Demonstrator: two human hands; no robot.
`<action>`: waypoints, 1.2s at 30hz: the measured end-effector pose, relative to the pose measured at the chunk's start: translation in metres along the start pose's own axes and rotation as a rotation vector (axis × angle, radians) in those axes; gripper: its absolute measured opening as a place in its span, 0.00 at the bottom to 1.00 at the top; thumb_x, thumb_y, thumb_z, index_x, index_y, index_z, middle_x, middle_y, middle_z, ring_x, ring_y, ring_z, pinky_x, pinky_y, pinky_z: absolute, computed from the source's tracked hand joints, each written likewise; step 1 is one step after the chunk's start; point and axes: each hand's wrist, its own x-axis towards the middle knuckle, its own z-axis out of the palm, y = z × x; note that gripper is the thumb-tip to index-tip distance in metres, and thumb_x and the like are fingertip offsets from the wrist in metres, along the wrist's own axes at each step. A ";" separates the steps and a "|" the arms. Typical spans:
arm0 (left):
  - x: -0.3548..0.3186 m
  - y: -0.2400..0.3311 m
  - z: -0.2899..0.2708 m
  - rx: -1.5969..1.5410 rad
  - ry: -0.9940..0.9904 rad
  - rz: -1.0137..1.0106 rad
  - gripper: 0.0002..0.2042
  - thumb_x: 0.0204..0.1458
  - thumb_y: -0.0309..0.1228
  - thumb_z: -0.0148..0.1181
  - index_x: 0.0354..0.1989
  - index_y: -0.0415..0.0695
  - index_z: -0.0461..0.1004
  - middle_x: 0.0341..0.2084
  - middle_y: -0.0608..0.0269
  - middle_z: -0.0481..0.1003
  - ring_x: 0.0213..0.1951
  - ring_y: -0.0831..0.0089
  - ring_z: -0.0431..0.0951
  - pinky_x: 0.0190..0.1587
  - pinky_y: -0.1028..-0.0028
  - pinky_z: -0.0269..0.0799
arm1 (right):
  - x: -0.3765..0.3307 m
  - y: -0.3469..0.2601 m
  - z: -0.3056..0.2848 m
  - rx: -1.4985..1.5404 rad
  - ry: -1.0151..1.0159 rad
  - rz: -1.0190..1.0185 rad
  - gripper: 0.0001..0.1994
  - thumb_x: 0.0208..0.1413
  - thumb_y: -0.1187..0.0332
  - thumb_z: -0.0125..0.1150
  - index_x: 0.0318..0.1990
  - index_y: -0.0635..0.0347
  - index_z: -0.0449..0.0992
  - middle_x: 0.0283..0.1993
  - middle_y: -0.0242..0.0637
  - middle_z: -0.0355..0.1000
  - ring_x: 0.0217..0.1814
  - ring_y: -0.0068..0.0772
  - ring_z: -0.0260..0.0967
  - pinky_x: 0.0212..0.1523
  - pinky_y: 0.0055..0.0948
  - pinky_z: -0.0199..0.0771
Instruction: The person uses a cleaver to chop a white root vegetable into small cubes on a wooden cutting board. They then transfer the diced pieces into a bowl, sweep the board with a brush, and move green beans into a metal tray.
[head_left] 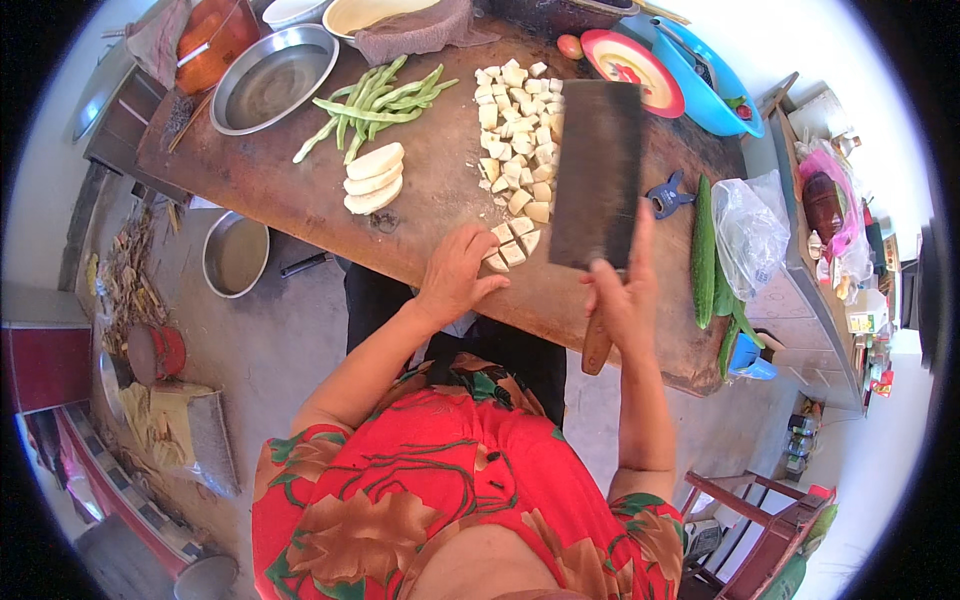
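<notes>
My right hand (pixel 625 300) is closed around the wooden handle of a cleaver (pixel 597 175). The broad dark blade points away from me, over the right part of the wooden table. At the table's near edge, the bent fingers of my left hand (pixel 458 275) press against a pale slice (pixel 513 246) cut into small blocks. Beyond it spreads a pile of pale cubes (pixel 515 125), partly hidden behind the blade. Several uncut pale slices (pixel 375 180) lie overlapping to the left, near a heap of green beans (pixel 385 100).
Metal basin (pixel 275 80) stands at the far left of the table (pixel 430 170). A red-rimmed plate (pixel 632 72) and blue basin (pixel 705 85) sit at the far right. Nearer are a blue peeler-like tool (pixel 670 194), cucumber (pixel 704 250) and plastic bag (pixel 748 235). A wooden chair (pixel 745 515) stands behind, right.
</notes>
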 end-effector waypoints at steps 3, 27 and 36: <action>0.013 0.001 0.003 -0.074 -0.116 -0.081 0.23 0.37 0.29 0.72 0.44 0.44 0.69 0.43 0.55 0.68 0.43 0.53 0.72 0.44 0.61 0.70 | -0.017 0.007 -0.023 0.120 0.160 0.024 0.42 0.54 0.82 0.49 0.74 0.47 0.36 0.55 0.48 0.65 0.22 0.21 0.65 0.17 0.19 0.68; 0.006 -0.068 -0.093 0.607 0.307 -0.131 0.17 0.38 0.27 0.69 0.40 0.50 0.76 0.43 0.60 0.71 0.46 0.58 0.71 0.46 0.63 0.67 | -0.069 0.047 -0.016 0.368 0.279 0.038 0.42 0.55 0.83 0.48 0.74 0.50 0.35 0.57 0.49 0.65 0.21 0.24 0.67 0.18 0.21 0.70; 0.012 -0.017 -0.089 0.296 0.324 -0.079 0.11 0.41 0.25 0.68 0.36 0.44 0.78 0.36 0.58 0.74 0.39 0.58 0.76 0.41 0.64 0.71 | -0.080 0.047 -0.033 0.383 0.280 -0.005 0.42 0.55 0.85 0.46 0.74 0.48 0.35 0.56 0.49 0.66 0.23 0.24 0.69 0.17 0.21 0.71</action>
